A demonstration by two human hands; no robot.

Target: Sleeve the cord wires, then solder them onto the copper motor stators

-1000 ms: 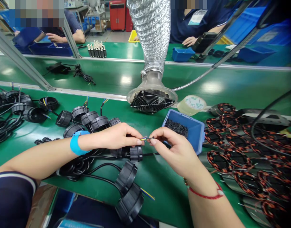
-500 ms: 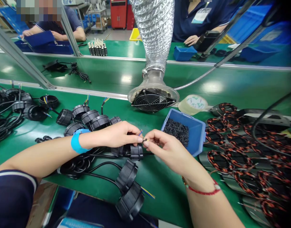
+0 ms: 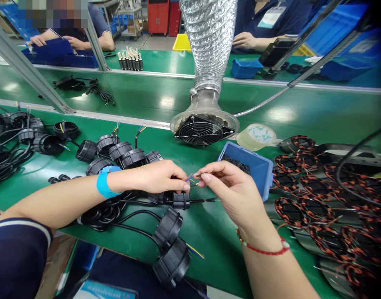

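My left hand [image 3: 161,176] is closed in a pinch on the thin coloured wires [image 3: 192,180] at the end of a black cable. My right hand [image 3: 232,191] pinches the tips of the same wires from the right. Both hands hover over the green bench [image 3: 209,232]. Just below them lies a black ribbed cap [image 3: 181,200] threaded on its cable. Right behind my right hand stands a blue bin [image 3: 255,174] holding small black parts.
More black caps on cables lie at the left [image 3: 122,151] and near the front edge [image 3: 172,261]. Copper-wound stators [image 3: 318,195] are stacked on the right. A fan duct [image 3: 204,128] and a tape roll [image 3: 255,135] stand behind. Other people work across the bench.
My hands stayed together on the wire ends; the right hand's fingers shifted slightly up and right, and the view drifted a little.
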